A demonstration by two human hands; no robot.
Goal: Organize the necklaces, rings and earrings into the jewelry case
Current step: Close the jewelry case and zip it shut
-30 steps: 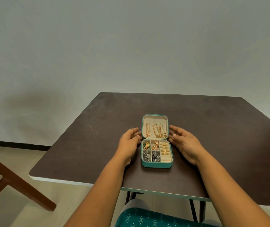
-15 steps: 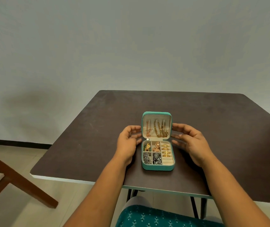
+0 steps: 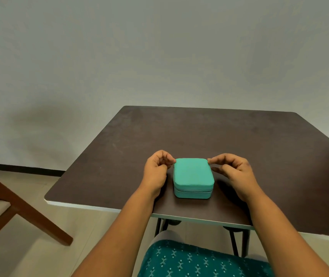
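Your small teal fabric-covered jewelry case [image 3: 193, 176] sits shut, lid down, near the front edge of the dark brown matte surface [image 3: 239, 140] — broad bare board stretches behind it and out to both sides. Your left hand [image 3: 156, 170] sits just beside the case's left side, its grip curled with fingertips touching the far left corner; whether it pinches anything there, you cannot tell. Your right hand [image 3: 233, 172] flanks the right side, fingers loosely bent, the index tip at the far right corner, holding nothing. A brown wooden chair frame [image 3: 19, 204] angles across the pale floor to your left, well apart from the surface. The case has rounded corners and a seam running round its middle — the surface has a thin white edge.
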